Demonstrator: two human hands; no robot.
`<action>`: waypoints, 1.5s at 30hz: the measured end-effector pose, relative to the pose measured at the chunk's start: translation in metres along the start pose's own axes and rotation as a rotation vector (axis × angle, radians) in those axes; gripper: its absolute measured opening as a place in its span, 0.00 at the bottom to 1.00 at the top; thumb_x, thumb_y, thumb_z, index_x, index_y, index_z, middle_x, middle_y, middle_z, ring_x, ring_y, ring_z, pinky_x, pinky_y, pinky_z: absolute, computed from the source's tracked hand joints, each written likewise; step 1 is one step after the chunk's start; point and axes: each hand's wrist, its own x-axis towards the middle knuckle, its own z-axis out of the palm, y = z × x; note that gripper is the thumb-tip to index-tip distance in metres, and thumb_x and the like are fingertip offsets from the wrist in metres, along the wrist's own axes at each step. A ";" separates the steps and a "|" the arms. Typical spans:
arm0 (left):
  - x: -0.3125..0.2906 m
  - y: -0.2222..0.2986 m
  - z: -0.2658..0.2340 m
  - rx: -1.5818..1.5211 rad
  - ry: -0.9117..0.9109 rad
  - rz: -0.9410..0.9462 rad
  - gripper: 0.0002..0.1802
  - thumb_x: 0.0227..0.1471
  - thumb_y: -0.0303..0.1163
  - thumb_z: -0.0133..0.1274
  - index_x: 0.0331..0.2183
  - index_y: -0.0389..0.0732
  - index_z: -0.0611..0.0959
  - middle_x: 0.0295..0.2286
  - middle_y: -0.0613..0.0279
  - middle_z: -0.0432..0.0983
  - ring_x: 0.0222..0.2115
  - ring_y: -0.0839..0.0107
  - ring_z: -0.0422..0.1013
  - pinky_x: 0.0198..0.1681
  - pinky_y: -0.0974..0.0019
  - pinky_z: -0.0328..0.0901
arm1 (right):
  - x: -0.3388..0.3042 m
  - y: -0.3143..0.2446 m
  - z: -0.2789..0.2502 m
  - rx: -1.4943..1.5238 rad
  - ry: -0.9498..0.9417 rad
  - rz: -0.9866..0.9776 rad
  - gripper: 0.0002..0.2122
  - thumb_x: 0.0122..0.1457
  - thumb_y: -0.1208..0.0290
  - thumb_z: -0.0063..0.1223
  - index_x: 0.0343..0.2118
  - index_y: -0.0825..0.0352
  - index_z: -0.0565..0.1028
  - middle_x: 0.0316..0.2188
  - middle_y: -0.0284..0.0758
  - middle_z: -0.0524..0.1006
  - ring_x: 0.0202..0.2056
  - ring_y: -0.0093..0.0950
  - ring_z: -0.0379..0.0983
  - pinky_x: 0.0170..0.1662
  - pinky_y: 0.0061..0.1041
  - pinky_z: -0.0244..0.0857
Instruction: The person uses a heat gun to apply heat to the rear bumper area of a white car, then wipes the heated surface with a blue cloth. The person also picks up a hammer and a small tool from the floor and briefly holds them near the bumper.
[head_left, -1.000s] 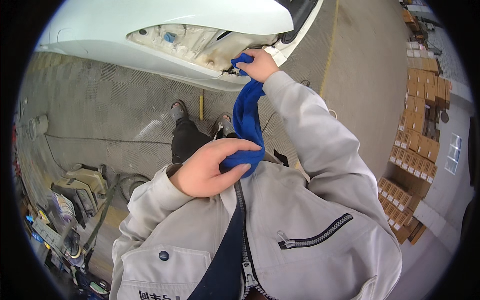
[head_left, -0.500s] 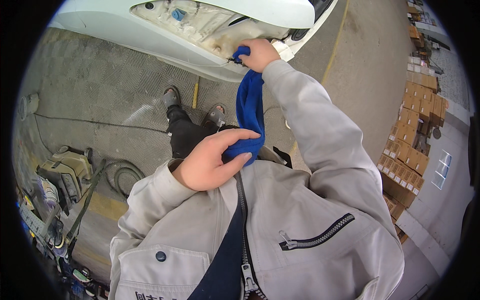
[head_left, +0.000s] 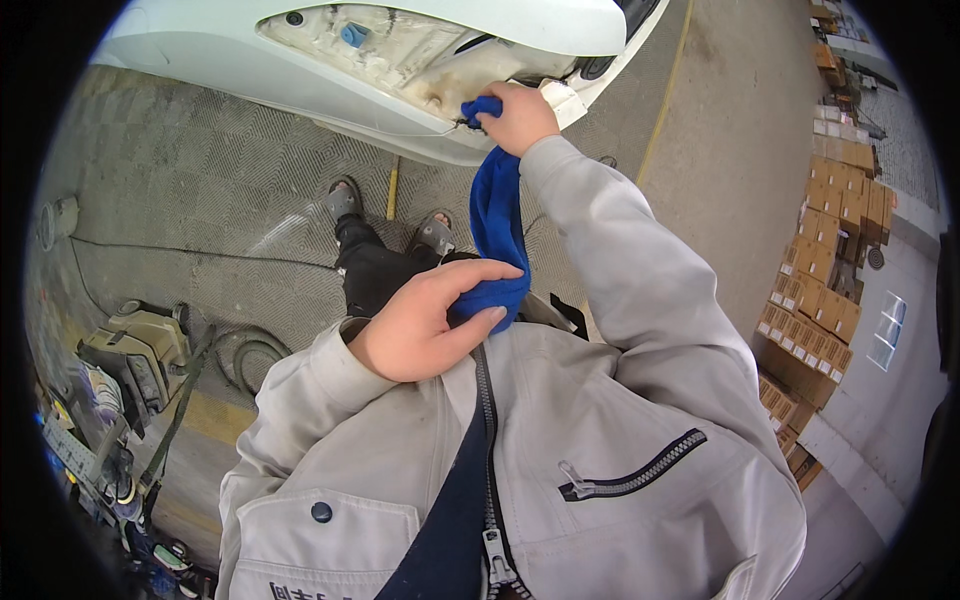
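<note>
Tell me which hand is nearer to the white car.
Right. The right hand is close beside the white car, gripping the blue cloth; the left hand is farther off, near the jacket front, holding the cloth lower down.

Brown cardboard boxes [head_left: 810,330] stand stacked along the right side, near a pale wall [head_left: 905,415] with a paned window [head_left: 886,330]. A yellow line [head_left: 668,95] crosses the grey floor [head_left: 240,165]. At left, a thin dark cable [head_left: 200,249] runs from beside a pale bucket [head_left: 60,222]; below sits a beige machine [head_left: 135,350], a coiled hose [head_left: 250,346] just beside it.
</note>
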 end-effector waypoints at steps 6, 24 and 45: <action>-0.001 -0.002 0.000 0.031 0.026 0.023 0.22 0.61 0.22 0.56 0.57 0.34 0.78 0.49 0.50 0.80 0.48 0.65 0.77 0.55 0.64 0.69 | -0.002 0.013 -0.005 0.062 -0.042 0.025 0.15 0.52 0.63 0.67 0.43 0.59 0.84 0.41 0.40 0.85 0.44 0.44 0.81 0.50 0.40 0.75; 0.000 -0.001 0.001 0.010 -0.007 -0.013 0.22 0.61 0.23 0.56 0.57 0.34 0.78 0.50 0.51 0.80 0.49 0.67 0.76 0.56 0.65 0.69 | 0.004 0.011 -0.006 0.103 -0.058 0.000 0.17 0.51 0.63 0.68 0.44 0.62 0.85 0.40 0.43 0.85 0.43 0.44 0.82 0.51 0.38 0.75; -0.008 -0.006 0.003 0.048 0.016 0.000 0.22 0.61 0.22 0.56 0.57 0.34 0.78 0.50 0.52 0.80 0.49 0.67 0.76 0.56 0.64 0.69 | -0.022 0.009 0.012 0.093 0.079 0.026 0.13 0.51 0.62 0.68 0.41 0.57 0.87 0.41 0.38 0.83 0.43 0.42 0.80 0.49 0.39 0.75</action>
